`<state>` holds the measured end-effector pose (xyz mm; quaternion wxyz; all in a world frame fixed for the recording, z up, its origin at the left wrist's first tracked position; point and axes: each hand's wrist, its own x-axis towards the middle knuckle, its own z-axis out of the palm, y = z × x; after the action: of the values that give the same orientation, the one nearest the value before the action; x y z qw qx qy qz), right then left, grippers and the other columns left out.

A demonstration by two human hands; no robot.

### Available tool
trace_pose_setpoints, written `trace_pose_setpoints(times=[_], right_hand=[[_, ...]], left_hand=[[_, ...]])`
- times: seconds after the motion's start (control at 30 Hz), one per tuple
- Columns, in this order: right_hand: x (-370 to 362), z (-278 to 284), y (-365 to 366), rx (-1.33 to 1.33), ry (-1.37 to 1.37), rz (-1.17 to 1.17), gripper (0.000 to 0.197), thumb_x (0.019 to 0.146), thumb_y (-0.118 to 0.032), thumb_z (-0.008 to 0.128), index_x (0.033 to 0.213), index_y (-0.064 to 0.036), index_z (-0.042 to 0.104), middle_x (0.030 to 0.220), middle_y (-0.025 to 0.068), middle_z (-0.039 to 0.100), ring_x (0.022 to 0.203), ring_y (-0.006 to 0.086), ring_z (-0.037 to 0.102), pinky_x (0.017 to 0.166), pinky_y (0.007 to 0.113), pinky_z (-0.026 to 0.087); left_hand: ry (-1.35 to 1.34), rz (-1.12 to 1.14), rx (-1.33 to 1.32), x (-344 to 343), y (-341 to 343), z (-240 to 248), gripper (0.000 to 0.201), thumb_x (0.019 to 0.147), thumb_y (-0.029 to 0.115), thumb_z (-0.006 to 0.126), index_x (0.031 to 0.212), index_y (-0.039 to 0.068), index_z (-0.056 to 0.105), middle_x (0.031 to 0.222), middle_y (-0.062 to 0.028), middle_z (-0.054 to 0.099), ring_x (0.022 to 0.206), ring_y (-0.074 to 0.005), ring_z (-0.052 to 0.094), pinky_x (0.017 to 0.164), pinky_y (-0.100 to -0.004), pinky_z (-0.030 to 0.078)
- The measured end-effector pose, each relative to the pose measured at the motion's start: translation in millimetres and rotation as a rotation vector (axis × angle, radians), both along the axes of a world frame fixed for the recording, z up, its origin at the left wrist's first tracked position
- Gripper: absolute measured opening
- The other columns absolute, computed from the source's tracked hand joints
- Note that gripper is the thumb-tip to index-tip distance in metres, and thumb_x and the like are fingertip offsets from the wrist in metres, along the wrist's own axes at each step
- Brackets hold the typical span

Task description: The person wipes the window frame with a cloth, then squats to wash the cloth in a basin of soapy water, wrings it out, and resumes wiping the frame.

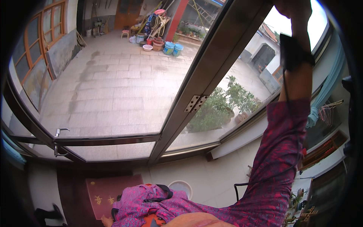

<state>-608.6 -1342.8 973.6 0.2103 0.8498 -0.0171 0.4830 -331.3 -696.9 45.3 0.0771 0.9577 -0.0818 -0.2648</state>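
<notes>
1. Showing at the upper edge of the view, the right hand (295, 9) stood just right of the top of the post (213, 72); it was partly cut off, so I could not tell whether it was open, closed or gripping.
2. The post's long axis slanted down and leftward from that hand, with a hinge (196, 103) partway along.
3. The pane (242, 72) spread below the right hand, right of the post; whether they touched could not be told. The right hand was the nearer to both.
4. Low and well apart, the left hand (107, 221) showed only in part beside the mat (102, 185); its grip, too, could not be told.
5. Above and left of the left hand was the handle (62, 131); above and right of it, a basin (181, 182).
6. Below and right of the right hand hung a curtain (321, 102).
</notes>
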Motion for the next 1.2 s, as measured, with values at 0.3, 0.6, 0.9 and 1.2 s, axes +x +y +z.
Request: trace_pose_setpoints(times=[0.3,0.6,0.9,1.2], right_hand=[[-16,-315,21,-0.028,-0.346,-0.317,0.043,0.079,-0.014,0.074,0.123,-0.0122,0.070,0.112,0.0148,0.063,0.103,0.0353,0.066,0.085,0.040,0.055],[-22,-154,-27,-0.376,-0.449,-0.253,0.030,0.089,-0.014,0.067,0.116,-0.0012,0.065,0.105,0.0131,0.067,0.099,0.0283,0.065,0.086,0.037,0.052],[-12,-313,23,-0.050,-0.329,-0.329,0.046,0.079,-0.010,0.069,0.125,-0.0123,0.069,0.114,0.0181,0.063,0.101,0.0370,0.066,0.085,0.041,0.055],[-11,-217,5,-0.208,-0.401,-0.334,0.045,0.077,-0.010,0.073,0.121,-0.0087,0.068,0.110,0.0132,0.066,0.099,0.0319,0.066,0.087,0.038,0.054]], left_hand=[[-0.081,-0.031,0.029,21,32,-7,0.059,0.082,0.014,0.074,0.136,0.003,0.054,0.136,-0.0201,0.053,0.123,-0.0402,0.055,0.099,-0.0489,0.049],[-0.083,0.005,-0.006,21,53,2,0.060,0.082,0.015,0.077,0.136,0.002,0.053,0.136,-0.0198,0.054,0.125,-0.0386,0.053,0.102,-0.0473,0.047],[-0.021,0.055,-0.055,-11,67,-12,0.058,0.080,0.012,0.075,0.133,-0.001,0.055,0.132,-0.0216,0.056,0.124,-0.0393,0.054,0.103,-0.0458,0.046],[-0.031,0.038,0.032,11,72,22,0.057,0.079,0.011,0.075,0.132,-0.002,0.055,0.131,-0.0220,0.056,0.124,-0.0390,0.054,0.103,-0.0457,0.046]])
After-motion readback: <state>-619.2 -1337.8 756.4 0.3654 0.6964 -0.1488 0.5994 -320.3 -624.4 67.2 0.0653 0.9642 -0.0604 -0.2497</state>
